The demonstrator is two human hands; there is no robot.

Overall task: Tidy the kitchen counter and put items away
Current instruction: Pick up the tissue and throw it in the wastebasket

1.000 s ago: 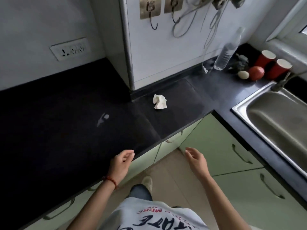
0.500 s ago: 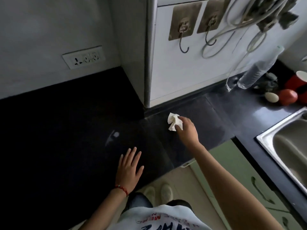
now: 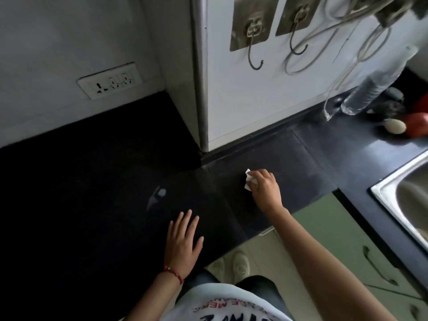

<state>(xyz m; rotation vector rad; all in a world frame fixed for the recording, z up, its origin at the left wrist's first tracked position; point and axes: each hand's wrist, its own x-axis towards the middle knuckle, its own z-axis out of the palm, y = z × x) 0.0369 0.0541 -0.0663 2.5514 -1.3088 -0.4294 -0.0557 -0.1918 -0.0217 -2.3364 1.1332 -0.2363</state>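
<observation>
A crumpled white tissue (image 3: 249, 180) lies on the black counter (image 3: 92, 181) just in front of the white wall panel. My right hand (image 3: 266, 189) is closed over the tissue, which sticks out to the left of my fingers. My left hand (image 3: 185, 239) rests flat on the counter near its front edge, fingers spread, holding nothing. A small white smear (image 3: 159, 194) marks the counter between the two hands, a little further back.
A clear plastic bottle (image 3: 368, 93) leans at the back right, with a pale egg-shaped object (image 3: 393, 127) and a red round object (image 3: 416, 126) beside it. A steel sink (image 3: 407, 200) is at the right. Hooks (image 3: 254, 49) and cables (image 3: 347, 42) hang on the wall panel. Green cabinets (image 3: 335, 228) stand below.
My right hand reached from the counter's edge to the tissue and has closed over it. My left hand moved onto the counter and now lies flat.
</observation>
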